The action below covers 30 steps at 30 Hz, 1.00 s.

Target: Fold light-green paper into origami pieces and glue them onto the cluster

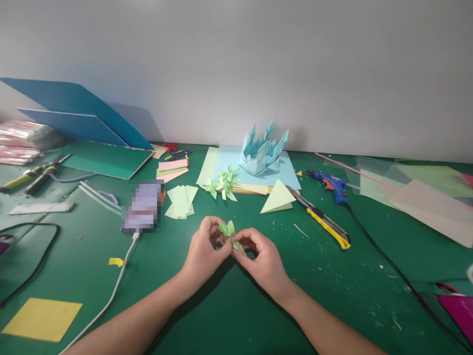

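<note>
Between my fingertips is a small light-green folded paper flower (pixel 228 229), held just above the green table. My left hand (pixel 205 249) pinches it from the left, and my right hand (pixel 263 257) pinches its lower right part. Some of its folds are hidden behind my fingers. Beyond my hands lie several finished-looking green paper flowers (pixel 226 181) in a cluster. A fan of pale green paper slips (pixel 181 201) is to the left of them. Further right is a folded pale green sheet (pixel 278 198).
A blue paper origami piece with upright points (pixel 260 153) stands on coloured sheets at the back. To the right are a yellow utility knife (pixel 327 227) and a blue glue gun (pixel 334 187) with its black cord. Leftward lie a phone (pixel 143 207) on a white cable and pliers (pixel 37 177).
</note>
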Available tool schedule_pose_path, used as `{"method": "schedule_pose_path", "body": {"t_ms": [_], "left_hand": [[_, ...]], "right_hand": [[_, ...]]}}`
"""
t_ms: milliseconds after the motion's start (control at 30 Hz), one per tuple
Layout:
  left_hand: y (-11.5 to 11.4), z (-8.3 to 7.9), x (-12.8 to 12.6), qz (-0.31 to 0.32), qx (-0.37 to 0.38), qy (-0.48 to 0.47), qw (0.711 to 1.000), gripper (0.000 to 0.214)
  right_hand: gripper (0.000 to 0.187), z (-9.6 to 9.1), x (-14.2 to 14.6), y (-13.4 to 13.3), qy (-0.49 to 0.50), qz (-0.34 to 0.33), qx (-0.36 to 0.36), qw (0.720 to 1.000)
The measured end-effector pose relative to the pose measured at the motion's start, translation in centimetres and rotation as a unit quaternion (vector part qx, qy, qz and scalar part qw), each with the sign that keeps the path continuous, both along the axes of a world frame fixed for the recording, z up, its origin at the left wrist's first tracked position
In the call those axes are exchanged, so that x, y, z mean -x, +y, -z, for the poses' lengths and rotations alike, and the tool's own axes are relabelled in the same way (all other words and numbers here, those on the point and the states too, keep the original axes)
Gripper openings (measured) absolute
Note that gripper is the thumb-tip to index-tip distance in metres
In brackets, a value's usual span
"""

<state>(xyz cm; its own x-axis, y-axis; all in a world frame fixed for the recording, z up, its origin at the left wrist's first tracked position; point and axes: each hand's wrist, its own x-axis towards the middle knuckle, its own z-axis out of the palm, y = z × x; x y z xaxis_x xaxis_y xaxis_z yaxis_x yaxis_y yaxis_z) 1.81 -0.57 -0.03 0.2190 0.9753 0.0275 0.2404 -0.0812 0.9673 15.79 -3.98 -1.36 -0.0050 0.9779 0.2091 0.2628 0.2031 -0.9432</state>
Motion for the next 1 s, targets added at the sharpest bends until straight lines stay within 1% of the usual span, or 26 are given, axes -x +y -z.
{"method": "schedule_pose_path", "body": {"t_ms": [167,300,433,567,700,800,900,1000], "left_hand": [[-0.06,-0.25,-0.14,-0.008,0.012,-0.004,1.000,0.023],[-0.09,-0.35,-0.20,-0.008,0.036,-0.044,0.998,0.023],[0.06,-0.33,-0.11,0.002,0.075,-0.087,0.993,0.025],[0.35,-0.48,0.04,0.019,0.126,-0.157,0.979,0.028],[0.65,-0.83,0.04,0.029,0.199,-0.216,0.956,0.042],[0.74,-0.99,-0.03,0.012,0.222,-0.240,0.945,0.049],[0.69,-1.00,-0.07,0.004,0.231,-0.253,0.939,0.050],[0.61,-0.98,-0.07,0.012,0.225,-0.247,0.942,0.047]], "right_hand": [[0.005,0.05,0.07,-0.08,0.006,0.002,0.003,1.000],[0.006,0.08,0.04,-0.16,0.003,0.005,0.001,1.000],[0.006,0.02,0.01,-0.12,0.009,0.008,0.002,1.000],[0.005,-0.06,0.00,-0.02,0.009,0.017,-0.005,1.000],[0.006,-0.12,-0.17,0.04,0.007,0.027,-0.018,0.999],[0.010,-0.25,-0.38,-0.02,0.027,0.010,-0.013,0.999],[0.019,-0.49,-0.55,-0.11,0.059,-0.010,-0.016,0.998],[0.027,-0.63,-0.60,-0.05,0.089,0.003,-0.009,0.996]]}}
